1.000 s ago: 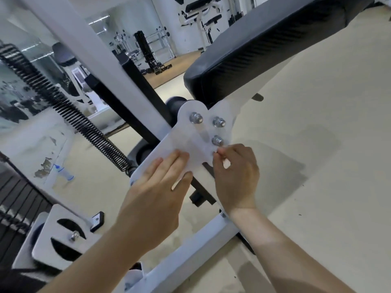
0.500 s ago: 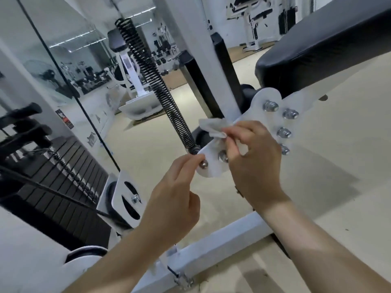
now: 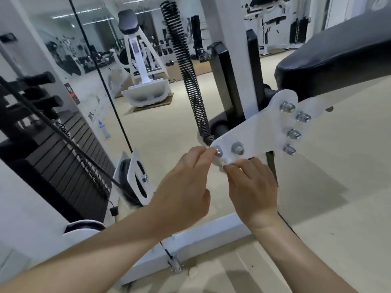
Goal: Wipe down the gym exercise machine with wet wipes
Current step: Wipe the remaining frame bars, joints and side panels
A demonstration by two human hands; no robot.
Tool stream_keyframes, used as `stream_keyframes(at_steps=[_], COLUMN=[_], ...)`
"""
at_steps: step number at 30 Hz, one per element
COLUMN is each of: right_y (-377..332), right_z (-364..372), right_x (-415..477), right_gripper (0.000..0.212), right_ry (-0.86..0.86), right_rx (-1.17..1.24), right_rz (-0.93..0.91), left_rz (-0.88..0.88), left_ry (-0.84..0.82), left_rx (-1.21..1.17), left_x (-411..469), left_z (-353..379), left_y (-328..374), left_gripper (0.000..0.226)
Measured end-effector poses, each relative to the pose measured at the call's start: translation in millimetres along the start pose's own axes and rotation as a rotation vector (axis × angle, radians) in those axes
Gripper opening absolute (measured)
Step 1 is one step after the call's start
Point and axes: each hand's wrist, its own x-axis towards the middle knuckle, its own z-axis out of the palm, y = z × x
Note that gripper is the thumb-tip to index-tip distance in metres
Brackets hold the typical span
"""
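Note:
A white bracket plate of the gym machine carries several silver nuts and sits under the black seat pad. My right hand pinches a crumpled white wet wipe against the plate's lower left edge. My left hand has its fingertips closed on the plate's left tip, beside the leftmost nut. Most of the wipe is hidden behind my fingers.
A black coil spring hooks onto the plate's left end. White upright frame and base bar run behind my hands. A black weight stack and a pulley bracket stand at the left, with a mirror behind.
My right hand has brought the wipe down from the plate's upper left edge to its lower edge. My left hand stays pinched at the tip. The view has shifted left.

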Motion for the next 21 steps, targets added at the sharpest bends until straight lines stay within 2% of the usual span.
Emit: stream_keyframes(at_steps=[4, 7, 9, 11, 13, 14, 17, 19, 21], right_y=[-28.2, -37.5, -43.6, -59.3, -80.4, -90.3, -117.4, -126.8, -134.1], right_z=[11.1, 19.0, 17.6, 10.4, 5.9, 3.6, -4.2, -6.7, -7.4], right_x=[-1.1, 3.0, 3.3, 1.6, -3.3, -8.5, -26.1, -33.2, -35.3], right_gripper=[0.012, 0.017, 0.017, 0.014, 0.017, 0.020, 0.016, 0.013, 0.013], right_ry=[-0.025, 0.056, 0.072, 0.012, -0.211, -0.388, -0.864, -1.061, -1.205], right_rx=[0.132, 0.174, 0.243, 0.416, 0.628, 0.733, 1.090, 1.229, 1.377], right_rz=[0.035, 0.063, 0.238, 0.591, 0.880, 0.929, 0.980, 1.019, 1.070], left_rz=[-0.039, -0.095, -0.087, -0.095, -0.146, -0.191, -0.401, -0.526, -0.619], left_ry=[-0.054, -0.098, -0.166, -0.238, -0.269, -0.273, -0.237, -0.204, -0.253], left_rx=[-0.133, -0.121, -0.099, -0.090, -0.137, -0.183, -0.356, -0.374, -0.287], left_x=[-4.6, -11.6, -22.5, -37.5, -53.3, -61.3, -84.6, -101.6, -118.9], left_z=[2.6, -6.0, -15.6, -23.1, -27.2, -27.4, -26.5, -27.9, -34.3], left_y=[-0.1, -5.3, -9.0, -13.3, -17.4, -20.3, -32.8, -41.7, -51.7], left_gripper=[0.088, 0.087, 0.084, 0.080, 0.074, 0.070, 0.061, 0.050, 0.038])
